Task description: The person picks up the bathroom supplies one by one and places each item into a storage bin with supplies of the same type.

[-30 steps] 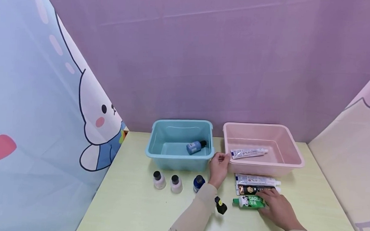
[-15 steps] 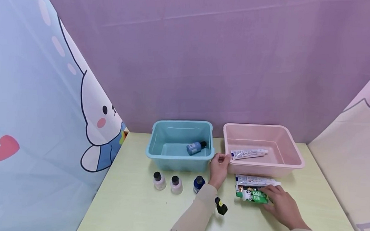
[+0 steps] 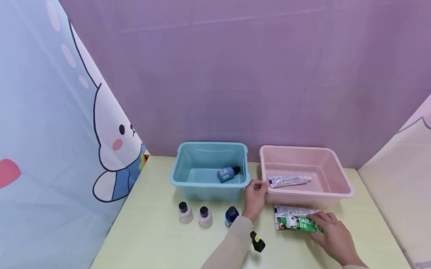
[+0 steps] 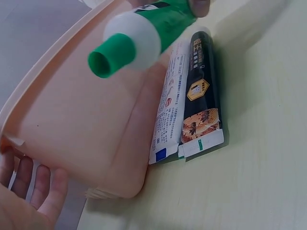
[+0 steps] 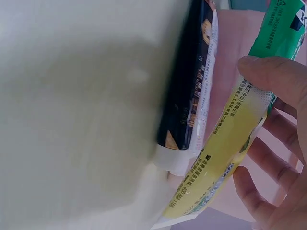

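While the right hand (image 3: 335, 240) pinches a green tube (image 3: 302, 223) between its thumb and fingers, the left hand (image 3: 254, 198) rests with bent fingers at the near left corner of a pink bin (image 3: 306, 199); whether it grips the rim there, I cannot tell. The green tube is held above the table (image 3: 153, 236), just in front of the pink bin, its cap pointing toward the left arm, and its back, seen from the right wrist, is partly yellow. Below it lie a black tube (image 4: 199, 86) and a white tube (image 4: 171, 105), side by side along the bin's front, both with their caps toward the right. Another white tube (image 3: 287, 181) lies inside the pink bin, near its front wall. Left of the pink bin stands a blue bin (image 3: 209, 193), with a blue bottle (image 3: 225, 174) on its side within. Two pale bottles (image 3: 205, 218) with black caps stand upright before the blue bin, and a dark blue bottle (image 3: 230, 218) stands nearer the left wrist, partly covered by the sleeve (image 3: 228, 247).
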